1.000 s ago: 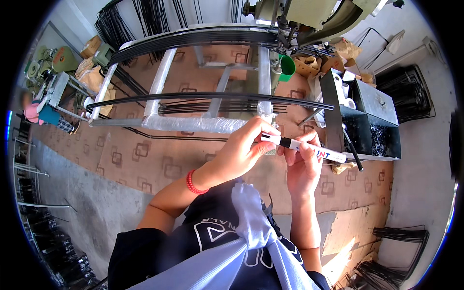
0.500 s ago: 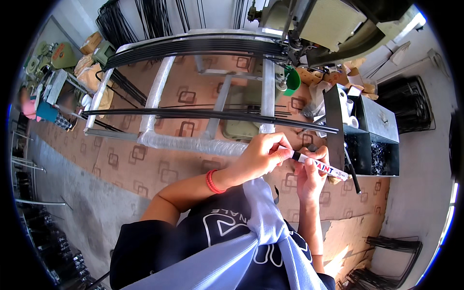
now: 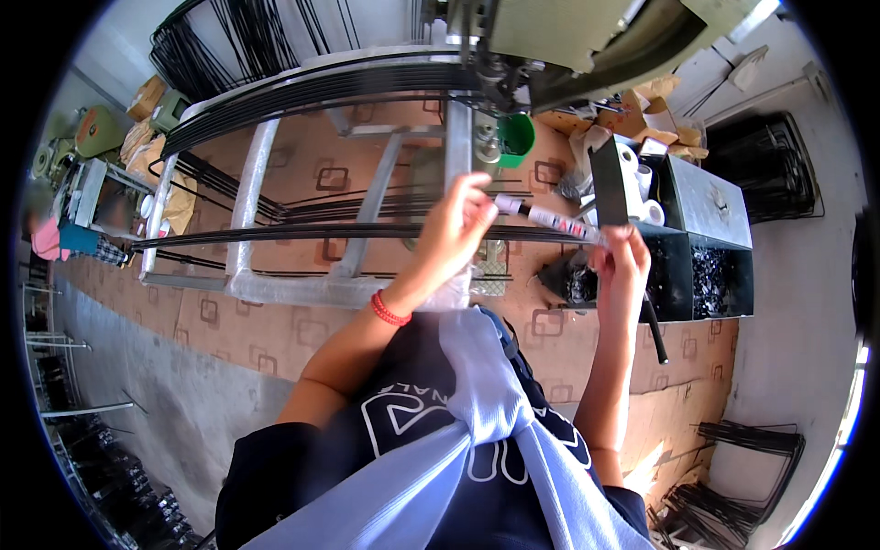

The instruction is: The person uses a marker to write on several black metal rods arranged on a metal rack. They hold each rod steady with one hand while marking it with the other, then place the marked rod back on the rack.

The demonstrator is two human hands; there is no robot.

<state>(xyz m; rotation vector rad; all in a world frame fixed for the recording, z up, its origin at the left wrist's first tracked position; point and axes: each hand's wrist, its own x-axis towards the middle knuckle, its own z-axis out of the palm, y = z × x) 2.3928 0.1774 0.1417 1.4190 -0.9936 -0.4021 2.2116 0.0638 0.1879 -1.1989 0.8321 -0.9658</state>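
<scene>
A white paint marker with a black band spans the gap between my two hands, tilted down to the right. My right hand pinches its right end between thumb and fingertips. My left hand, with a red beaded bracelet on the wrist, has its fingers bent at the marker's left end. That contact is slightly blurred. Both hands are raised in front of my chest. Beyond them, long dark rods lie across a frame wrapped in clear film.
A large pale-green machine stands at the far right, above a green bucket. Dark metal bins with white rolls and small black parts are to my right. Bundled dark rods cross the frame's far side. A person is at far left.
Both hands have moved apart, and the marker has risen away from my body. My right hand now holds its end rather than its middle. The view has shifted slightly.
</scene>
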